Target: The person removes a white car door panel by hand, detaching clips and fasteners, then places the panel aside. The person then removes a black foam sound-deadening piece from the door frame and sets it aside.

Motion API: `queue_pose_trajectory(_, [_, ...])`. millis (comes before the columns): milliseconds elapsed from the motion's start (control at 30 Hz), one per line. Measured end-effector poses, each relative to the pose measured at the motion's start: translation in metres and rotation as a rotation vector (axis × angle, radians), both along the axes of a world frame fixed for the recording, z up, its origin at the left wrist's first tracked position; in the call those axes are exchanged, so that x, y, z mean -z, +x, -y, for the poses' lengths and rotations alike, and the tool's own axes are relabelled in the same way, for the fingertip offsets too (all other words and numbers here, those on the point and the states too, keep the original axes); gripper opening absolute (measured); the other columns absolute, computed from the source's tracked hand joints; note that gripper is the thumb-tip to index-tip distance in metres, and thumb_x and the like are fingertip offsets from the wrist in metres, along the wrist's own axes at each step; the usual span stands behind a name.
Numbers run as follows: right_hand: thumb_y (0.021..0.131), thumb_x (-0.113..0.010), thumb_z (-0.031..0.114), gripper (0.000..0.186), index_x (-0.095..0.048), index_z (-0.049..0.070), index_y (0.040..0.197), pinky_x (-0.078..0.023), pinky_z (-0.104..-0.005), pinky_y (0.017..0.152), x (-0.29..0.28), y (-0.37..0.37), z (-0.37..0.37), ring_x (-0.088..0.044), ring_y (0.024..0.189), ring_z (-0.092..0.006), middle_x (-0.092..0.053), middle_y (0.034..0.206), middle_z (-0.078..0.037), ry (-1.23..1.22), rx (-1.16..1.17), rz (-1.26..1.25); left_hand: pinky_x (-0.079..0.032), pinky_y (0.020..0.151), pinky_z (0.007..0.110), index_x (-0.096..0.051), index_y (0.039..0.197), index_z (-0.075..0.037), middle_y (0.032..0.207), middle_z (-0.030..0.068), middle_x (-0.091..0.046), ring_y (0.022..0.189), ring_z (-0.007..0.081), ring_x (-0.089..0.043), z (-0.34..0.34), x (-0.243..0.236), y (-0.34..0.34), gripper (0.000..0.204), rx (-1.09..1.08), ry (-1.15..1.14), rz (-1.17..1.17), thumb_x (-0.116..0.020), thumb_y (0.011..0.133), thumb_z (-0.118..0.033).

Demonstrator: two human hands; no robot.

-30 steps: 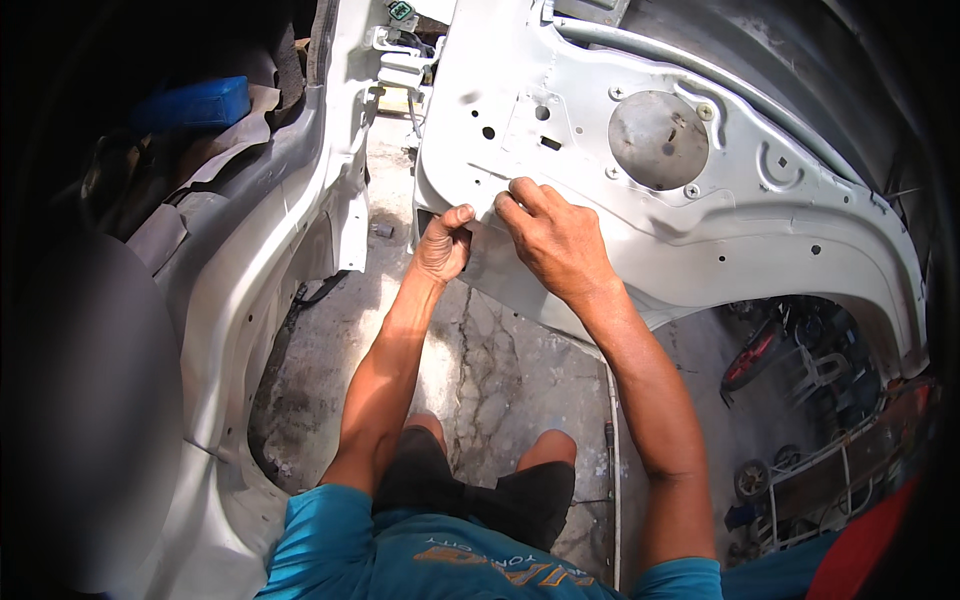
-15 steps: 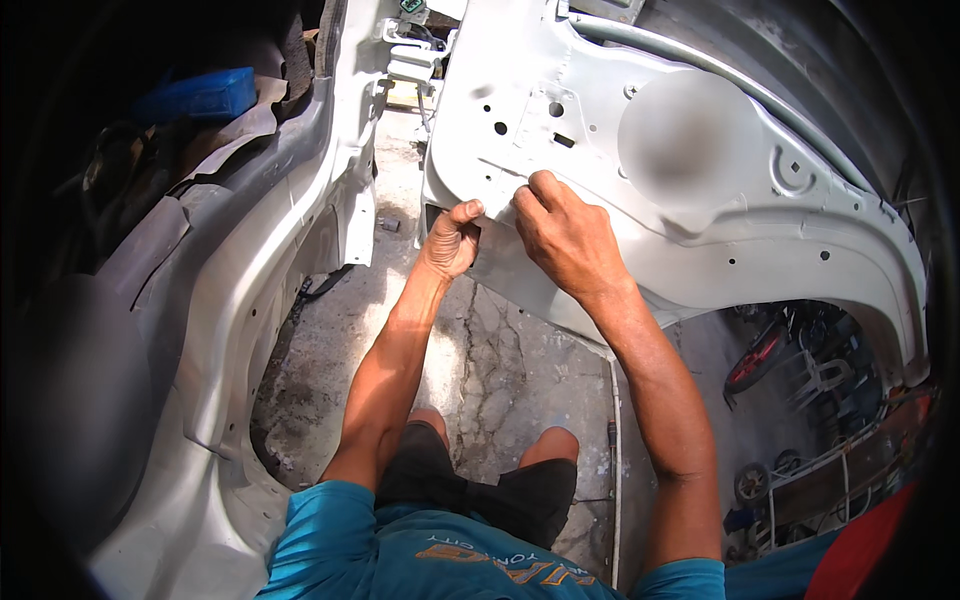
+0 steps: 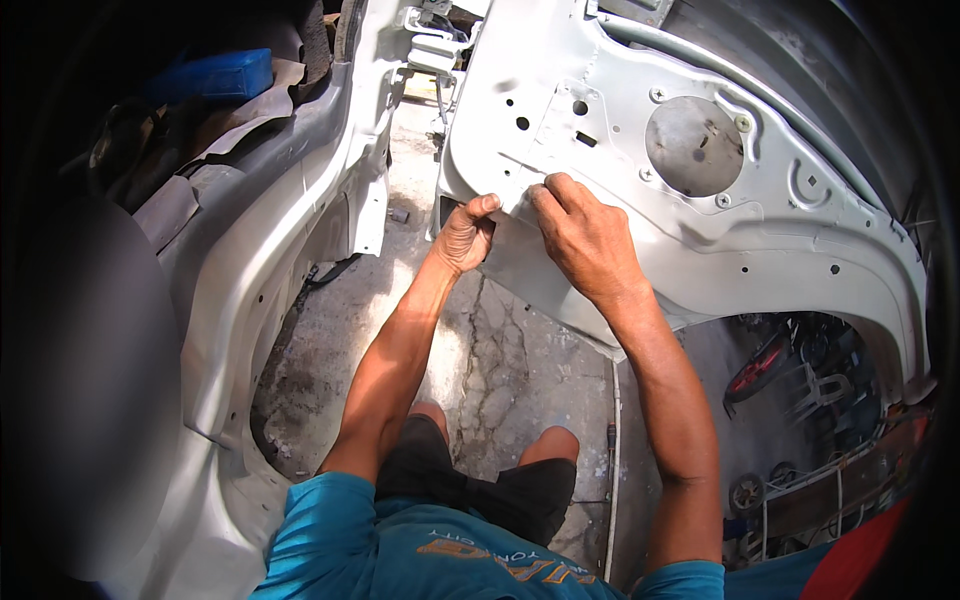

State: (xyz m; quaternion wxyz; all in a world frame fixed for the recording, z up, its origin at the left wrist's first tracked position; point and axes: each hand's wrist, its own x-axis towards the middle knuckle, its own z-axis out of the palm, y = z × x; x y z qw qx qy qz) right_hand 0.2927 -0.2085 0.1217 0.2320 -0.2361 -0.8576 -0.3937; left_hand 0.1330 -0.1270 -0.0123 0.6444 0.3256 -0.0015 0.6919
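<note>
A white car door panel, pierced with holes and fitted with a round metal plate, stands open across the upper right. My left hand is closed round its edge near the lower hinge-side corner, thumb on top. My right hand is just to the right, fingers curled and pinched against the panel's inner face; whatever is between those fingertips is hidden. The hinges join the panel to the white body opening on my left.
Inside the body at upper left lie a blue box and torn lining. Below are cracked concrete and a long white pipe. At lower right are a wheeled metal frame, a red-and-black object and a red surface.
Both hands and the panel appear slightly farther right in the picture, along with the body opening's upper part. The hands keep much the same closed pose at the panel's corner.
</note>
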Motion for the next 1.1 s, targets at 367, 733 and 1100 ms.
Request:
queue_pose_trajectory(367, [0.082,-0.066,0.01,0.016,-0.058,0.008,0.095,-0.056,-0.0288,0.056,0.0,-0.003,-0.001,-0.062,0.084,-0.0148,-0.051,0.093,-0.004,0.018,0.038,0.008,-0.049,0.096,0.025,-0.07,0.1,-0.009,0.097,-0.0037,-0.068,0.099,0.0099,-0.063,-0.018,0.019,-0.002,0.031,0.001,0.043,0.029,-0.088,0.077,-0.019])
queue_pose_trajectory(733, [0.08,-0.067,0.009,0.022,-0.059,0.008,0.101,-0.056,-0.0269,0.059,0.002,-0.007,0.002,-0.062,0.084,-0.0139,-0.053,0.096,-0.002,0.029,0.026,-0.053,-0.05,0.098,0.03,-0.068,0.114,-0.005,0.11,0.002,-0.068,0.109,0.0158,-0.061,-0.015,0.018,-0.004,0.048,0.005,0.029,-0.028,-0.09,0.078,-0.027])
queue_pose_trajectory(1100, [0.081,-0.067,0.01,0.019,-0.06,0.008,0.098,-0.055,-0.0284,0.057,0.0,-0.003,0.0,-0.062,0.083,-0.0136,-0.053,0.095,-0.001,0.047,0.015,0.001,-0.047,0.101,0.032,-0.065,0.121,-0.006,0.116,0.0017,-0.066,0.113,0.0172,-0.06,-0.008,0.012,0.003,0.053,-0.045,0.055,-0.017,-0.089,0.078,-0.025])
